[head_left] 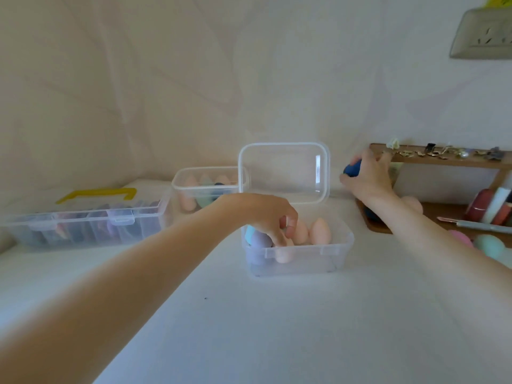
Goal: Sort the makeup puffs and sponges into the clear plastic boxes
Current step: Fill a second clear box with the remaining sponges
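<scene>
White cloth covers the table (277, 322) and hangs creased up the wall behind; a grey socket plate (482, 34) sits high on the right. A wooden shelf (443, 159) at the right edge carries small metal trinkets, with books (493, 206) below it.

In the middle stands a clear plastic box (299, 256) with its hinged lid (284, 173) propped upright. Inside it are peach egg-shaped sponges (320, 231), a purple sponge (259, 242) and a bit of light blue. The left hand (270, 217) reaches down into this box, fingers curled around a peach sponge at the front. Behind it is a second open box (206, 187) holding peach, green and dark sponges. Far left lies a long closed case (86, 217) with a yellow handle, its contents blurred.

The right hand (367, 176) is raised beside the lid, fingers wrapped around a dark blue sponge (352, 167). Pink and green sponges (487, 245) lie loose at the right edge. No writing is legible.
</scene>
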`<state>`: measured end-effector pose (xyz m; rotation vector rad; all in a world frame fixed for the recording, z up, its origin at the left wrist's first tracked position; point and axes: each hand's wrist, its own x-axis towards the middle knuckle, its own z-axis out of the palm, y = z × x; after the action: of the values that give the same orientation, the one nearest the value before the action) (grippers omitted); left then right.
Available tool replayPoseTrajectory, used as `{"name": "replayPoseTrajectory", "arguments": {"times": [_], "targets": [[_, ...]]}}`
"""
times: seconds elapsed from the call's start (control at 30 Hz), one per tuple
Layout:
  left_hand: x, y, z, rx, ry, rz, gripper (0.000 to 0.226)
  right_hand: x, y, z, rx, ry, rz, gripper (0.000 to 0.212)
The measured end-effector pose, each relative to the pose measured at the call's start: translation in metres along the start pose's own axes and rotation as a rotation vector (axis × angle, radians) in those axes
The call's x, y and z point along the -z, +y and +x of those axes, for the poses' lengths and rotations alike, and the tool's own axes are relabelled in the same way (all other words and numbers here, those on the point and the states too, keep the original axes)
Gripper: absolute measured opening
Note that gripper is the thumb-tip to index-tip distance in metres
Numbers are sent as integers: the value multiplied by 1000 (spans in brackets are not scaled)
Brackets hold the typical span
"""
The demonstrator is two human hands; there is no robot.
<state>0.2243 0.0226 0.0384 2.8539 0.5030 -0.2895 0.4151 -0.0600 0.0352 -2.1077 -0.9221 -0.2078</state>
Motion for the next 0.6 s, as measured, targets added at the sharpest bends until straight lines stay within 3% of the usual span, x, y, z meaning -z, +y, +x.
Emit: {"name": "replayPoseTrajectory", "arguments": {"times": [0.07, 0.17, 0.27, 0.33, 0.43, 0.6], "targets": [[-2, 3, -5, 17, 22, -2, 19, 20, -18, -9, 37, 5, 173, 33], [-6, 8, -11, 37, 72, 2, 18, 45, -45, -32, 62, -322, 479, 32], [-12, 13, -11, 79, 107, 5, 13, 51, -58, -50, 96, -791, 374, 28], [-15, 18, -14, 97, 144, 10, 13, 47, -60, -58, 134, -954, 152, 26], [-17, 25, -22, 113, 190, 0, 25, 36, -58, -63, 130, -1038, 18, 32], [-17, 27, -28, 133, 200, -59, 30, 22, -58, -68, 155, -1025, -184, 42]]}}
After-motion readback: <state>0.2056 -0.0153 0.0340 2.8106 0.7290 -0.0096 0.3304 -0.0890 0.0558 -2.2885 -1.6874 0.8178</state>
